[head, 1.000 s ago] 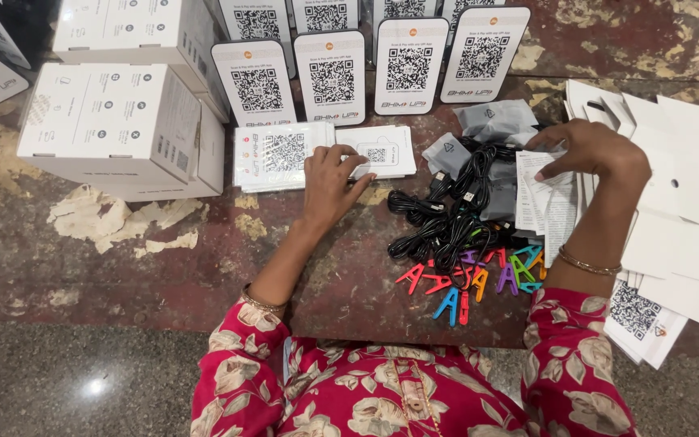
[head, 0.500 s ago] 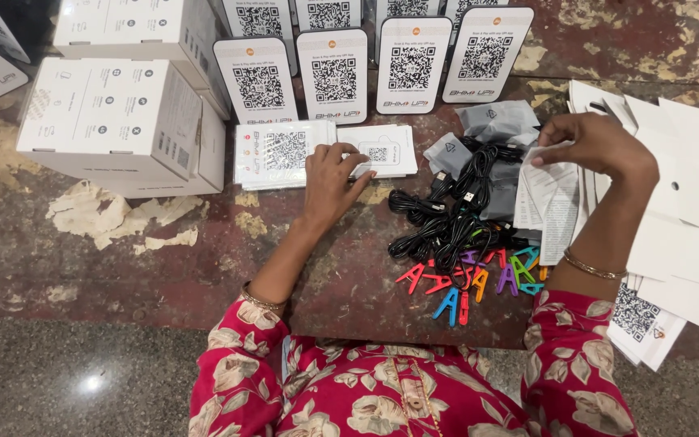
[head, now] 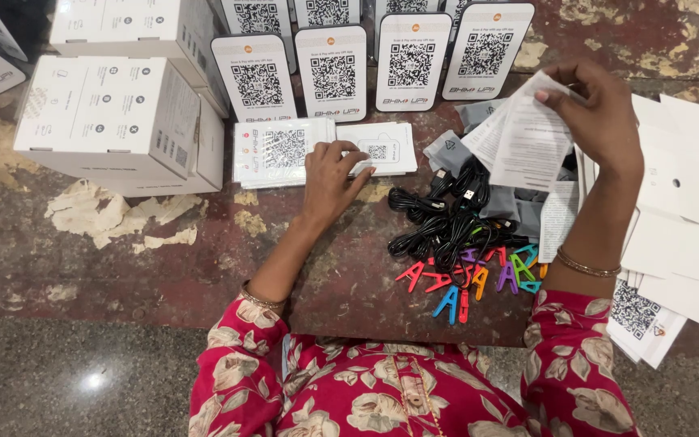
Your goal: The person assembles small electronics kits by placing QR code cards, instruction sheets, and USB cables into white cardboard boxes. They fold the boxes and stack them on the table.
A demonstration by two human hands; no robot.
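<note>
Right hand (head: 600, 121) fingers pinching folded leaflet (head: 527, 137) upright, long axis vertical, left hand (head: 329, 174) flat on sideways card stack (head: 285, 150)

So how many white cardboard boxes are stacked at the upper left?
2 in clear view: the front white cardboard box nearest the person, and a second white cardboard box behind it, cut by the top edge. More may be hidden underneath or behind.
</note>
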